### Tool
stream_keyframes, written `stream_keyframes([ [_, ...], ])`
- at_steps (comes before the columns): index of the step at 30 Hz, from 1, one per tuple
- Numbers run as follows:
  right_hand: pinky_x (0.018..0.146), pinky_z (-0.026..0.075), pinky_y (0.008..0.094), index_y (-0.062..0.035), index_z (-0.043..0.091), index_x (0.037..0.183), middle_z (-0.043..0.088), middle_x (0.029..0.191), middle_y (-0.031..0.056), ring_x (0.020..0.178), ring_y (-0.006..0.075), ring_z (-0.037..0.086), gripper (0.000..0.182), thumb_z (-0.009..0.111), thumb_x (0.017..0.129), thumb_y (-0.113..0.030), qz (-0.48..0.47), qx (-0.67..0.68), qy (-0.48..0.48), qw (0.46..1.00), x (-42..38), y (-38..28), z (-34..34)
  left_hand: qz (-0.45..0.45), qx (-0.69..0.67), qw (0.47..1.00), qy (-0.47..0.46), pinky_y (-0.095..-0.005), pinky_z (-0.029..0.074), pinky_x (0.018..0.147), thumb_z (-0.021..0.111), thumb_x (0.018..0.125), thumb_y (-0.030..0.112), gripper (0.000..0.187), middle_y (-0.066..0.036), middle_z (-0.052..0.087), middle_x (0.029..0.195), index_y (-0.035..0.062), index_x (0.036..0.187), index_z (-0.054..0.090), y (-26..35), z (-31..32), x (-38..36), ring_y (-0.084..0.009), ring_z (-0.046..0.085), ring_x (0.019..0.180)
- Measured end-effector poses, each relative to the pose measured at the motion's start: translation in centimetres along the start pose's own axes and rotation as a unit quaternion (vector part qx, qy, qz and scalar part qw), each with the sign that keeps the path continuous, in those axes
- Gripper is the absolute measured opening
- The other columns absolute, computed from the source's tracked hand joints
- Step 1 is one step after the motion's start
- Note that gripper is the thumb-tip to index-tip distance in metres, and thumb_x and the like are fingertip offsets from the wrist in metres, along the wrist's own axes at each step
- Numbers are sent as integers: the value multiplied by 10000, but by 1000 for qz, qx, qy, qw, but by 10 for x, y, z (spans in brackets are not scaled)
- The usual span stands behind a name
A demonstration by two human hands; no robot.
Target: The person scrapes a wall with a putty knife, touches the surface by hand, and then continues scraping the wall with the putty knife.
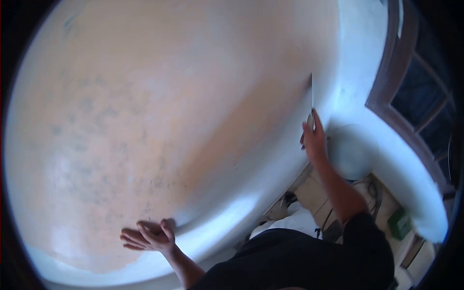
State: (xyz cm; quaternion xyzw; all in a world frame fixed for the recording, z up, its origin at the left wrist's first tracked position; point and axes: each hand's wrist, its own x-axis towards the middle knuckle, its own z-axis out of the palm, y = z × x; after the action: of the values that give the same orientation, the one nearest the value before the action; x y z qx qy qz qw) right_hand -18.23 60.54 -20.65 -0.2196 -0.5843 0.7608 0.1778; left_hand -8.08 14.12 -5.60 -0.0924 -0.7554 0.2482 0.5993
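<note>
Peach-coloured plaster wall [159, 106] with a white edge fills the view beside a dark-framed window [415, 92], where the right hand [314, 140] grips a thin flat metal scraper blade [311, 94] pressed upright against the wall's edge, while the left hand [147, 236] rests open, fingers spread, against the wall lower down.

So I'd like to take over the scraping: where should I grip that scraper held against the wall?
Grip the scraper by its lower handle end, where the right hand wraps it now, coming from below. The thin blade points up, edge-on along the wall, so it offers no safe hold. The left hand is open and holds nothing.
</note>
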Motion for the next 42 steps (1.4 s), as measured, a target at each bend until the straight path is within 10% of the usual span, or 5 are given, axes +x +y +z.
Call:
stream_keyframes([
  [5, 782, 550, 353, -92, 193, 1619, 572, 1351, 154, 902, 218, 657, 776, 625, 975, -97, -46, -89, -152, 983, -107, 101, 11, -16, -18, 1000, 15, -636, 63, 1216, 519, 969, 623, 709, -244, 327, 1618, 175, 1515, 467, 0, 5, -4, -426, 220, 1535],
  [10, 1100, 418, 391, 34, 357, 1533, 540, 1462, 233, 1348, 338, 537, 655, 636, 964, -132, -189, -235, -257, 918, -157, 72, -48, -66, -50, 997, 2, -666, 69, 1212, 574, 945, 610, 599, -246, 440, 1542, 265, 1434, 551, 10, 2, -7, -458, 278, 1504],
  [21, 968, 511, 405, 61, 592, 1326, 680, 1208, 231, 1091, 331, 673, 504, 727, 852, -45, -341, -297, -111, 885, -105, -34, -59, -87, -9, 996, 20, -644, -34, 1223, 491, 905, 768, 699, -133, 373, 1620, 365, 1476, 520, 4, 6, 9, -343, 218, 1551],
  [32, 949, 522, 378, 21, 621, 1333, 693, 1224, 199, 1115, 285, 679, 451, 712, 894, -33, -558, -166, -164, 796, -75, -223, 81, -309, 17, 951, 12, -632, 52, 1207, 376, 1001, 670, 819, -224, 164, 1681, 111, 1598, 329, -86, 2, -86, -436, 114, 1554],
  [42, 852, 560, 398, 60, 617, 1316, 708, 1107, 246, 971, 358, 714, 442, 701, 899, -60, -573, -100, -108, 806, -97, -63, 87, -247, 38, 968, 11, -611, 94, 1213, 374, 1027, 611, 782, -219, 183, 1678, 83, 1601, 312, -99, 1, -100, -422, 141, 1553],
])
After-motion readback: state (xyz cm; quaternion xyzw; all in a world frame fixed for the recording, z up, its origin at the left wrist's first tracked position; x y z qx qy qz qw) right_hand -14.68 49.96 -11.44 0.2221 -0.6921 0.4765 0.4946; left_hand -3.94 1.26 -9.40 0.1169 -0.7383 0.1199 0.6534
